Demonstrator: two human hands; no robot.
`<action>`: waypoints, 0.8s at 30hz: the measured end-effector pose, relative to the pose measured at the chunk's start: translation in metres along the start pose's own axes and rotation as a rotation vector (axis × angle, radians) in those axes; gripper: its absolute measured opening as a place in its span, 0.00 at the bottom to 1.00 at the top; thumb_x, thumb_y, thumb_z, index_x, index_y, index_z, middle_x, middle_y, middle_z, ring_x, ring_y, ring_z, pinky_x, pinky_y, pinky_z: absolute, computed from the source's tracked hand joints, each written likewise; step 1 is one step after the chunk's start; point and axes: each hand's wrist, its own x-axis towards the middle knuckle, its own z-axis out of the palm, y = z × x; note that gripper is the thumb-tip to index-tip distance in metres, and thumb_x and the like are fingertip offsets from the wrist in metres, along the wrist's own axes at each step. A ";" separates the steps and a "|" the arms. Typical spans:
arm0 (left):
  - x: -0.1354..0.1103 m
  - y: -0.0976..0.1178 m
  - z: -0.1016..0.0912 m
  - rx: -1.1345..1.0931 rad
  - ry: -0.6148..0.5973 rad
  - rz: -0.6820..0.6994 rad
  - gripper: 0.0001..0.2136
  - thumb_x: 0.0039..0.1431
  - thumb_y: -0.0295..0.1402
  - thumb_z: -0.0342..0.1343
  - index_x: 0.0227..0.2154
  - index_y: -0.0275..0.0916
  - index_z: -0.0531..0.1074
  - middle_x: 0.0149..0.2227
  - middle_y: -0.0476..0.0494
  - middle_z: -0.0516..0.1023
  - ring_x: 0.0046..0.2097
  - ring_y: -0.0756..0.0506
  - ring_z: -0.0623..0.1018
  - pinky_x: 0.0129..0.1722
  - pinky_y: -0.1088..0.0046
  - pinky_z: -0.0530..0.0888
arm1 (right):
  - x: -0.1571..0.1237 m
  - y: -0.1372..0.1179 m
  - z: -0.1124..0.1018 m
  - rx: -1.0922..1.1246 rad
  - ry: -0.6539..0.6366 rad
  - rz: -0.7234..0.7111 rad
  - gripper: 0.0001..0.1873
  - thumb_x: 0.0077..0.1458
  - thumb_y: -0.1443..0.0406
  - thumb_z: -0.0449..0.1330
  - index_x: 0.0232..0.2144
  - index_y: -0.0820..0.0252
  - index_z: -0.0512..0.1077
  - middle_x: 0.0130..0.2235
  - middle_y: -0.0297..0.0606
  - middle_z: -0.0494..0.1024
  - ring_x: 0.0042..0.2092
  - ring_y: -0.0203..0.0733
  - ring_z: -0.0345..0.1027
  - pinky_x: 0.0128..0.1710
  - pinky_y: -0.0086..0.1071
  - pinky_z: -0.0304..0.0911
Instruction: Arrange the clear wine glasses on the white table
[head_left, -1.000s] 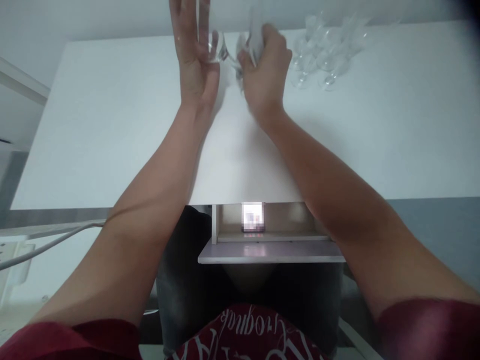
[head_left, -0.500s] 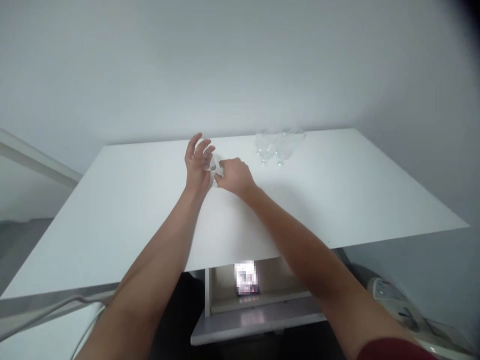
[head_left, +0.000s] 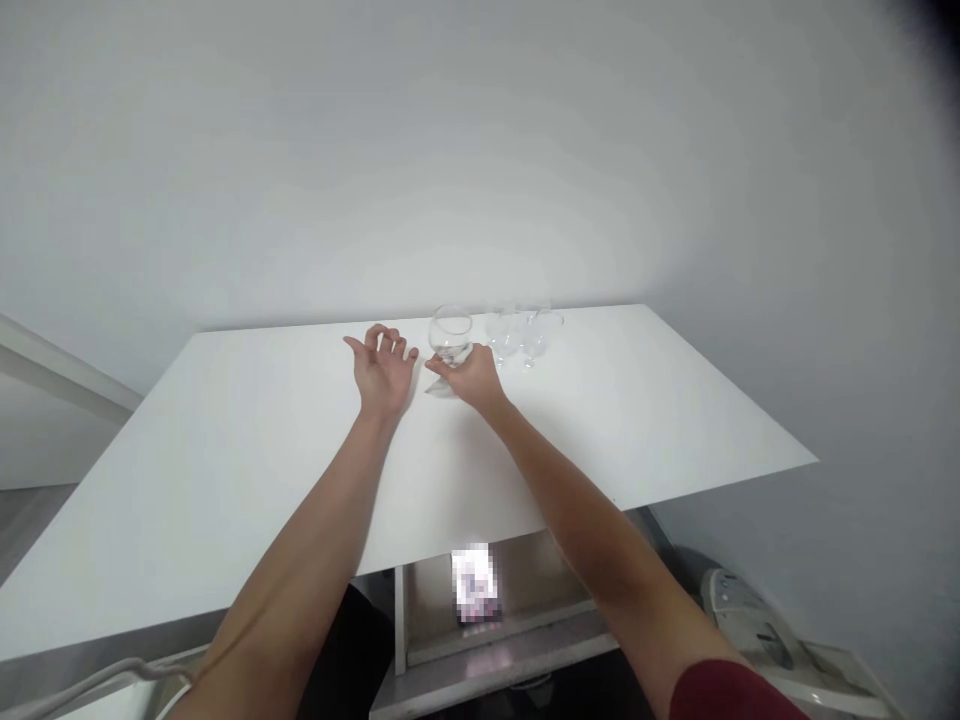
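My right hand (head_left: 474, 376) is closed around the lower part of a clear stemmed glass (head_left: 451, 326), whose round bowl stands upright above the fingers. A pale, thin piece that looks like tissue or cloth (head_left: 441, 388) shows below the same hand. To the left, my left hand (head_left: 384, 370) is open, palm turned up, with its thumb out and fingers loosely bent. It touches nothing that I can see. Just right of the held glass, several more clear glasses (head_left: 504, 332) stand close together near the back of the white table (head_left: 300, 440). The held glass's stem is mostly hidden.
Below the table's front edge is an open drawer (head_left: 525, 570) with a bright, blurred-out rectangular object (head_left: 474, 580) in it. A pale appliance (head_left: 750, 620) stands at lower right. A grey cable (head_left: 97, 680) runs at lower left. The wall (head_left: 450, 150) rises behind the table.
My left hand has come away from the glass and opened to the left. My right hand has brought the glass upright, nearer the other glasses. The view has shifted.
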 end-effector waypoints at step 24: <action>-0.009 0.004 0.010 0.082 -0.007 -0.266 0.39 0.85 0.48 0.50 0.15 0.37 0.45 0.17 0.52 0.39 0.17 0.53 0.49 0.18 0.75 0.51 | -0.039 0.119 -0.097 -0.145 0.361 0.515 0.23 0.72 0.54 0.67 0.55 0.70 0.75 0.52 0.47 0.76 0.56 0.39 0.74 0.62 0.38 0.75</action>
